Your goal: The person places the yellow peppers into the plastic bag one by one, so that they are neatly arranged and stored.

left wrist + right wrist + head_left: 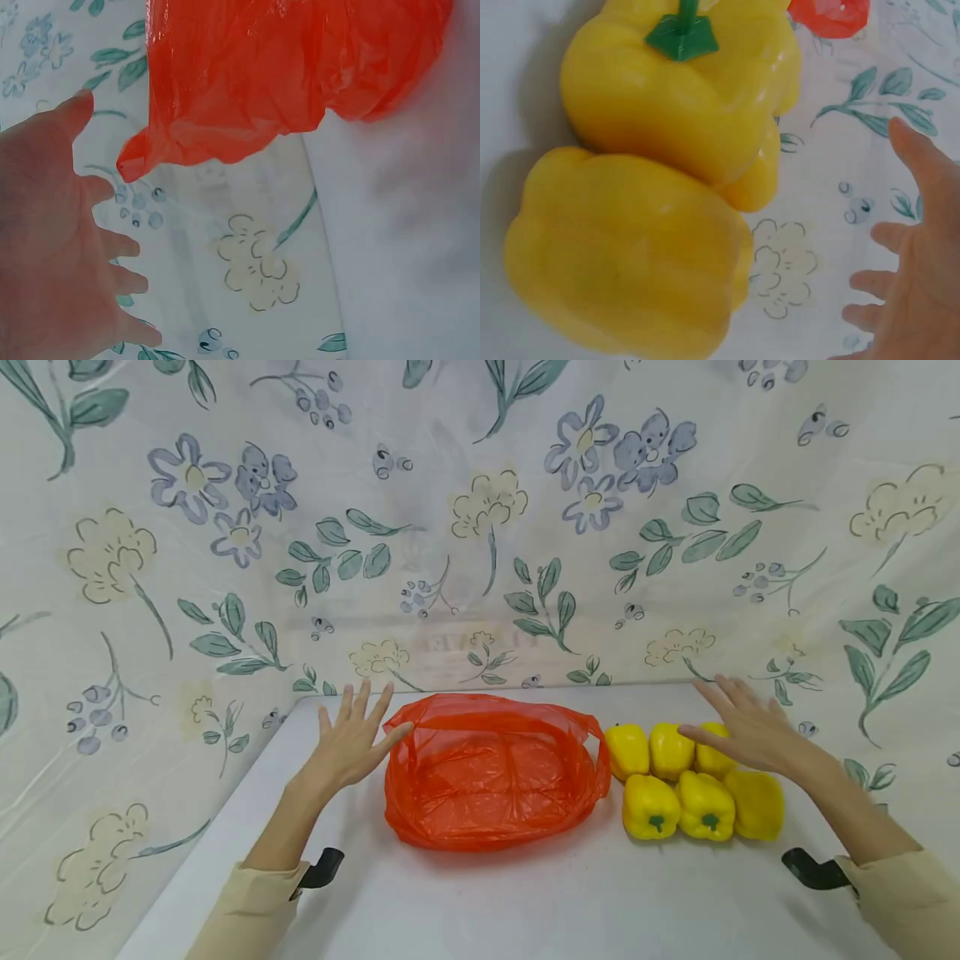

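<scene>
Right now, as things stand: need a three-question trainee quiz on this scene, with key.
1. How many yellow peppers show in the head view?
2. Where do the peppers lie relative to the red bag, as the person sees it? a) left b) right c) inside
3. True or false: the left grip is clenched around the bag.

Key: 1. Six. 2. b. 3. False; its fingers are spread.

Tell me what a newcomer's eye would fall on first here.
The red bag strikes first, sitting mid-table. Next come six yellow peppers, set in two rows just to its right. Then the two empty, spread hands: the left hand by the bag's left side, the right hand near the peppers.
</scene>
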`<state>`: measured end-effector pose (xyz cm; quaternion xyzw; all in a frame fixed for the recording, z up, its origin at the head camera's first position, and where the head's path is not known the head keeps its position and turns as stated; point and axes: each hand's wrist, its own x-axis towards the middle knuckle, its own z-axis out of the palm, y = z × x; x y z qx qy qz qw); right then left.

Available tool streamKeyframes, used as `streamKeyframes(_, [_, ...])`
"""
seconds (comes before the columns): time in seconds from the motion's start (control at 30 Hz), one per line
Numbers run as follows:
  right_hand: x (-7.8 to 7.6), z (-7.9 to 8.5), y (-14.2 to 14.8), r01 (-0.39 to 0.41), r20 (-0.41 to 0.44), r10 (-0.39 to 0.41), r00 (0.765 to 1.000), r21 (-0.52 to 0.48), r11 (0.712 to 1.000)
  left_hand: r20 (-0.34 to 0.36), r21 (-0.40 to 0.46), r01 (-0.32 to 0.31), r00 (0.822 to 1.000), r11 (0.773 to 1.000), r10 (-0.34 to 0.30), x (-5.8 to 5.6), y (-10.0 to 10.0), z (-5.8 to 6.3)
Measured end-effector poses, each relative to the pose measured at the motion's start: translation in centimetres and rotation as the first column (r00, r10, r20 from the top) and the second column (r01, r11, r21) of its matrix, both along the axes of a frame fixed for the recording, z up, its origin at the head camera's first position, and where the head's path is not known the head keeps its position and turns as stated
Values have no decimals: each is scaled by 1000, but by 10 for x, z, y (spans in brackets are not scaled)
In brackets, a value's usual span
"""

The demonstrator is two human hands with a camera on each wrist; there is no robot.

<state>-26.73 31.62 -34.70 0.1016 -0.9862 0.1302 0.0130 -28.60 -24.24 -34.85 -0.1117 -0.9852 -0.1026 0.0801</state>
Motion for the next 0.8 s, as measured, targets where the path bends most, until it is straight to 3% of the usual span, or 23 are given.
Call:
streamKeyframes(0.17, [13,-6,13,-45,13,45,999,-8,999,-19,62,61,998,996,-60,5,4,-1])
streamKeyframes(0.4, [29,-18,25,-78,39,81,996,-75,994,68,202,70,994,977,-86,16,5,-5])
streamKeyframes(0.8, [45,-33,38,-132,77,142,987,-122,984,86,334,120,984,935,-157,27,-1,-30])
